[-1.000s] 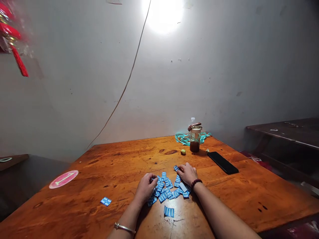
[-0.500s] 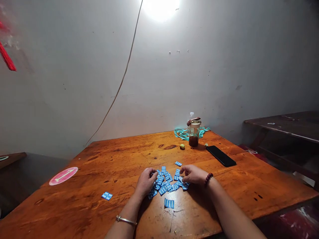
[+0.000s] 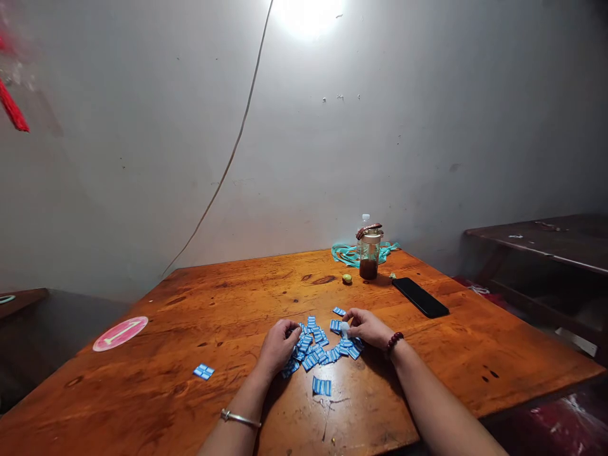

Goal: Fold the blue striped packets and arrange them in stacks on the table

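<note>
A loose pile of small blue-and-white striped labels [image 3: 319, 353] lies on the wooden table [image 3: 228, 297] between my hands. My left hand [image 3: 278, 347] rests at the pile's left side with its fingers curled, and whatever is in them is hidden. At the right side my right hand [image 3: 371, 328] pinches a small whitish label [image 3: 346, 329] between thumb and fingers. One striped label [image 3: 339, 311] lies just beyond the pile and another piece [image 3: 322, 386] nearer to me. Farther left a separate label [image 3: 204, 371] lies flat.
A black phone [image 3: 420, 297] lies to the right. Behind it stand a brown-filled drink bottle [image 3: 369, 259] and a turquoise ribbon [image 3: 345, 254], with a small yellowish-green item [image 3: 347, 278] nearby. A pink numbered oval [image 3: 120, 334] marks the table's left side, and a wall [image 3: 285, 171] rises behind.
My right hand has shifted slightly away from me with the whitish label in its fingers, off the pile's right side. My left hand stays almost where it was.
</note>
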Available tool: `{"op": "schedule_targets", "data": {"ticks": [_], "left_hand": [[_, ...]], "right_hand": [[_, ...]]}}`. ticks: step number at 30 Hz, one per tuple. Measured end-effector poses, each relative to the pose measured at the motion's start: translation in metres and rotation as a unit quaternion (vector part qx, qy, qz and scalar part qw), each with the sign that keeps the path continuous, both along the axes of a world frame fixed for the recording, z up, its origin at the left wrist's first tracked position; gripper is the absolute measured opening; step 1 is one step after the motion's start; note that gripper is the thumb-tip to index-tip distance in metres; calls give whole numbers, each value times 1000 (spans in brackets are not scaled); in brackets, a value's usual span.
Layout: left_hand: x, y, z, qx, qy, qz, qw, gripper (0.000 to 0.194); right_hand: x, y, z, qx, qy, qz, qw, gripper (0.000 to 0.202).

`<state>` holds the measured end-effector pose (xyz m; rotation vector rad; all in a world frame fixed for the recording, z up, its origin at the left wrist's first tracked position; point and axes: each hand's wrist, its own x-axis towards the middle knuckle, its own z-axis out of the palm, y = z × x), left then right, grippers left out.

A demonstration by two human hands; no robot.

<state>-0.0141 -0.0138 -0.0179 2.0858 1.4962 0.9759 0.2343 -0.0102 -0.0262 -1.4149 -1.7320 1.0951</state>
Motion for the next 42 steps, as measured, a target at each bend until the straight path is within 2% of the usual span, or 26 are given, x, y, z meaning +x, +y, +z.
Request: {"op": "schedule_targets", "data": {"ticks": [5,10,15,21,26,29,32,34,36,38,40,42], "left_hand": [[0,-1,1,3,-1,3,1000,22],[1,-2,1,5,-5,11,1000,22],[-1,-1,3,15,-20,28,999,22],[-22,8,5,32,-31,85,995,28],[-28,11,3,32,-12,80,996,29],[-15,2,0,31,16,32,999,34],[4,-15,-1,0,102,-70,992,51],[14,-23,0,-8,126,-129,984,49],[17,-24,2,2,104,-155,982,41],[12,-19,5,16,71,-114,991,34],[2,-9,7,23,55,-34,998,33],[-8,-1,7,22,59,19,998,33]], "right_hand": [[-5,0,3,29,33,-19,999,15],[-5,1,6,77,30,-76,994,7],[0,3,5,137,-24,-137,981,14],[5,4,2,156,-105,-138,972,26],[0,6,1,176,-165,-148,959,30],[-18,-4,0,182,-214,-107,954,38],[-41,-21,3,184,-279,33,942,38],[-52,-28,8,209,-265,108,935,32],[-55,-30,12,230,-236,120,936,34],[-51,-25,14,239,-215,63,945,38],[-43,-17,12,240,-207,-7,948,36],[-34,-11,9,237,-205,-43,949,32]]}}
